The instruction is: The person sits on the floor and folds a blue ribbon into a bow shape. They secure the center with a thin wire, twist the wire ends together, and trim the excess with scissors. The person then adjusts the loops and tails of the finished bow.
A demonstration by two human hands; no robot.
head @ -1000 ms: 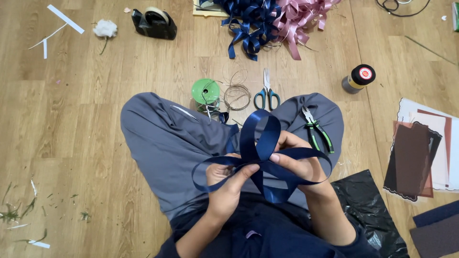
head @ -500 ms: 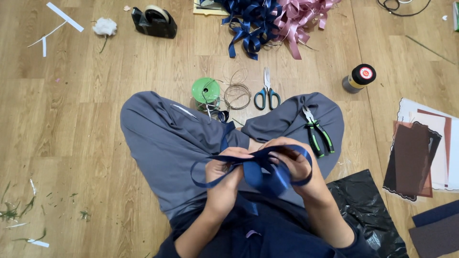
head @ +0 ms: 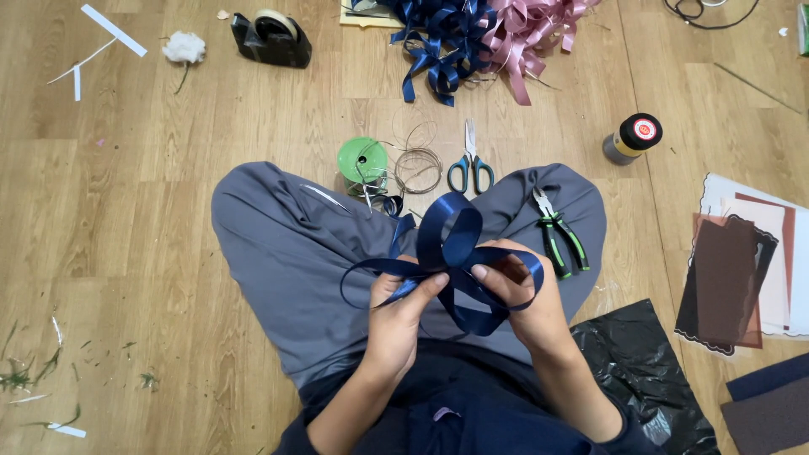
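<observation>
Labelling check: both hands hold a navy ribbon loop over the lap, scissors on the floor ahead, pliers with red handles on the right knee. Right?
One slip: the head view shows the pliers have green handles, not red. Both the left hand and right hand hold the navy ribbon; scissors lie ahead.

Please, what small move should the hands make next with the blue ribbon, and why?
Probably fold one more loop and bring it to the centre. The left hand and right hand both pinch the navy ribbon where its loops cross, so the bow is held only by fingers. One loop stands up and others lie at the sides, while a loose tail runs off to the left, free to fold.
</observation>
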